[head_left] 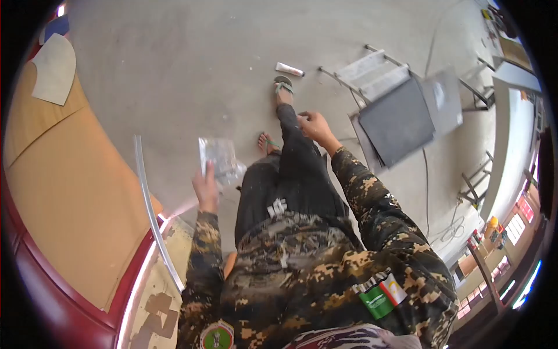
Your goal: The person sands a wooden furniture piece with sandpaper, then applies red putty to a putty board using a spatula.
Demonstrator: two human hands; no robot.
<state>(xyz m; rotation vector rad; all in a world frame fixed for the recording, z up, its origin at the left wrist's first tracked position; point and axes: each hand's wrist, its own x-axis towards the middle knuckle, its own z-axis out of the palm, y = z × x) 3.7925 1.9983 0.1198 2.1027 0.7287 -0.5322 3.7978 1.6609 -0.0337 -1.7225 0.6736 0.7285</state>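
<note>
My left hand (206, 189) is closed on a clear plastic bag (218, 154), which hangs over the floor left of my legs. Something pale shows at the bag's lower right, too blurred to name. In front of my thigh, my right hand (315, 128) is held with its fingers curled together. Whether a small thing sits between those fingertips is hidden. Beyond my sandalled foot (283, 86) a white tube (290, 70) lies on the concrete floor.
To the left stands a table-like tan panel (81, 192) with a red edge, a curved pale sheet (56, 70) and a clear strip (148, 203). At right, a dark flat board (398, 121) rests on a metal-legged stand (372, 70). A cable (427, 192) runs along the floor.
</note>
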